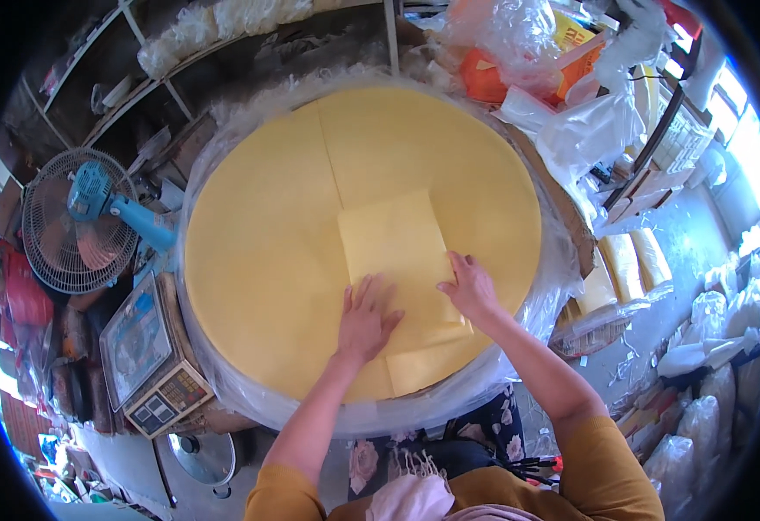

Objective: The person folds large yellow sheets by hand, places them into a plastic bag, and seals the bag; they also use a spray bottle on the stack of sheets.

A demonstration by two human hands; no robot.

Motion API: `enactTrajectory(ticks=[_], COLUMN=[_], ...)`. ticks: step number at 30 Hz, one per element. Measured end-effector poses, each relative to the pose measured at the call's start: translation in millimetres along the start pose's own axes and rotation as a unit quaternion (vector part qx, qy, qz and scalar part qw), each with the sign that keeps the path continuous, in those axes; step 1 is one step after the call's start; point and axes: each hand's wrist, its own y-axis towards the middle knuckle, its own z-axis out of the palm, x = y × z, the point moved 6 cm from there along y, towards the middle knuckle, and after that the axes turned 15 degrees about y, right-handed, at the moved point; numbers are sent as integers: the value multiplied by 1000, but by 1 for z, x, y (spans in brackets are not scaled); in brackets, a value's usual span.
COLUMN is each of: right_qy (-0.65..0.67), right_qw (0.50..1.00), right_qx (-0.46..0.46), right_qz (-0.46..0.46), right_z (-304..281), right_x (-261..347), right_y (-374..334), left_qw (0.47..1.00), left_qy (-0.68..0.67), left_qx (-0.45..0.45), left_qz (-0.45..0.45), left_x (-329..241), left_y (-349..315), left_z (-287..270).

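Between centre and near edge of the round yellow worktop (254, 234): oblong yellow sheet (393, 230), right of the middle, apparently folded or layered.
Long axis: from far left to near right, slightly aslant; narrow far end points away from the person, past both hands.
Left hand (362, 325): palm down, fingers spread, gripping nothing visible; over the sheet's left long edge, fingertips blurred, so pressure can't be told.
Right hand (470, 290): at the opposite long edge, touching it, thumb and forefinger apart; whether they pinch a layer, cannot tell.
Key relation: sheet lies between the hands, its far part beyond them; right hand is nearer the far end, left sits a little lower.
Near flap (425, 368): yellow, beside the worktop's near edge; join with the sheet unclear.
Rim: clear plastic film (267, 401) all round.
Off the left edge: scale (168, 398), fan (90, 193).
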Motion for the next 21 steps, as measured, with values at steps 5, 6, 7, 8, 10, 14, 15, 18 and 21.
enactTrajectory(ticks=[5,6,7,8,10,14,15,18,21], right_qy=[-172,-196,-218,-221,-203,-210,-209,-172,-66], right_qw=[958,952,943,945,945,944,945,944,933], right_qx=[-13,33,80,69,64,55,50,122,215], right_qz=[-230,-233,-237,-230,-247,-247,-247,-255,-281], right_z=[16,33,43,44,45,42,41,31,15], right_x=[16,4,1,-1,0,-3,-3,-5,-11], right_y=[0,3,2,3,0,1,1,11,0], left_qw=[998,998,998,997,976,982,975,974,976], left_qy=[29,34,39,39,133,104,133,105,-13], left_qx=[52,44,35,30,138,109,118,149,182], left_qz=[25,34,40,52,108,114,134,138,119], left_x=[-4,-1,-1,-3,-15,-15,-15,-7,2], left_y=[1,-2,-3,-4,-17,-31,-32,-32,-32], left_z=[11,12,8,1,-14,-12,-8,-10,-30])
